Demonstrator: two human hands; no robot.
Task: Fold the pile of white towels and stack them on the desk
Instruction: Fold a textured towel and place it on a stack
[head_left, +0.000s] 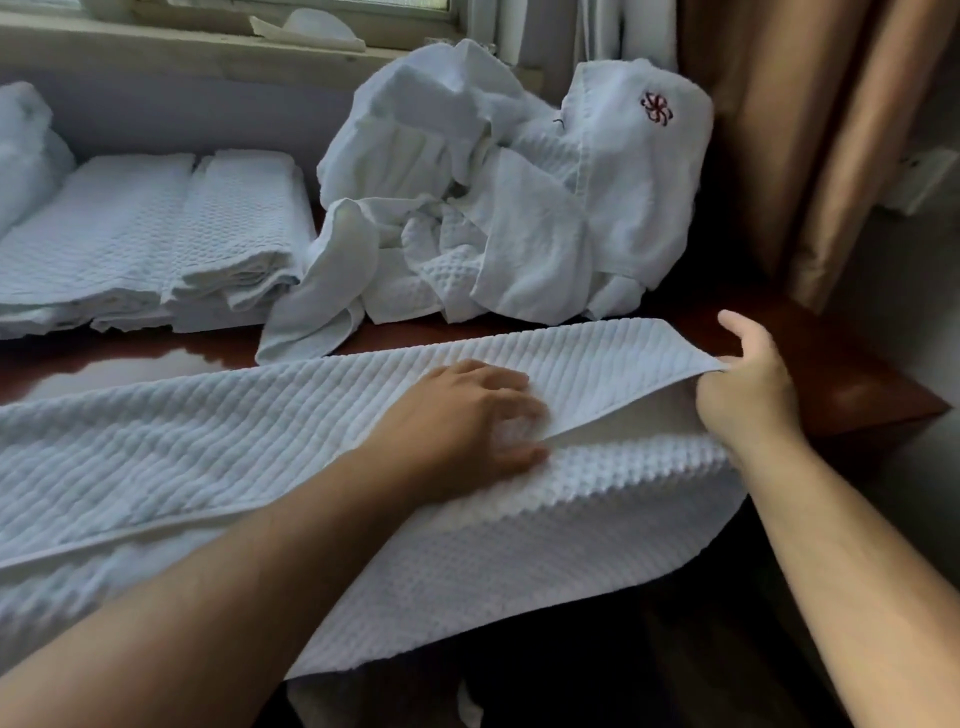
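Centre and lower frame: waffle-weave towel (249, 447) lies across the desk (857, 384), doubled over lengthwise, with its near edge hanging off the front.

Left hand (467, 415), centre frame: fingers spread and roughly flat on the upper layer, pressing it down and gripping nothing. The fingertips are blurred.

Right hand (748, 384), right of centre: fingers are curled round the right end of the upper layer and lift it clear of the lower one, with the thumb sticking up free.

Handling, as a judgement:
- The cloth is soft and limp, with no stiffness, so it sags wherever it is unsupported.
- It looks thick but light, and the textured weave should grip itself and the fingers rather than slide.
- It is not fragile.
- Best holds are the hemmed corners and edges. A flat palm on the middle should stop the layers creeping on the glossy wood.
- The overhang could drag the towel off the front.

Containers: no basket or bin is in view, and everything sits on the desk top.
- Upper left: folded stacks (156, 244), two side by side.
- Upper centre: unfolded pile (493, 218), crumpled and leaning toward the curtain (779, 130). One piece bears a red embroidered mark (656, 108).
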